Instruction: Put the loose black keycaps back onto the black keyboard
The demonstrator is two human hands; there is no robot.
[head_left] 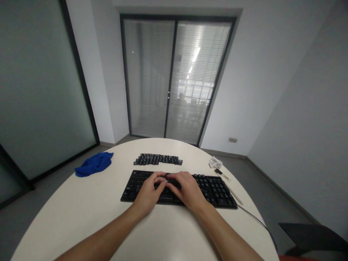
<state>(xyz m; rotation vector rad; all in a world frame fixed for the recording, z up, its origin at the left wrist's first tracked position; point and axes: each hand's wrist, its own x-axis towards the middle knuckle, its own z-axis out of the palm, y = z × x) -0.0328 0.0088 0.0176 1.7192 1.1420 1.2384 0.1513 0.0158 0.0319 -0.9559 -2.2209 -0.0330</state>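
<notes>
A black keyboard [217,192] lies on the round white table [67,214], across its middle. Over its left-centre part is my left hand [150,190], fingers bent and thumb and fingertips drawn together. My right hand [187,186] rests just right of it, also with bent fingers closed toward the same spot. The fingertips of both hands meet near the upper middle of the keyboard; whatever may be between them is too small to make out. Behind the keyboard, loose black keycaps [159,159] lie in rows on the table.
A crumpled blue cloth [94,164] is at the table's left edge. At the right edge are a white crumpled tissue [215,162], a small brush [222,174] and a thin stick [235,195]. The keyboard's cable [255,218] runs off the right side, near a dark chair [312,235].
</notes>
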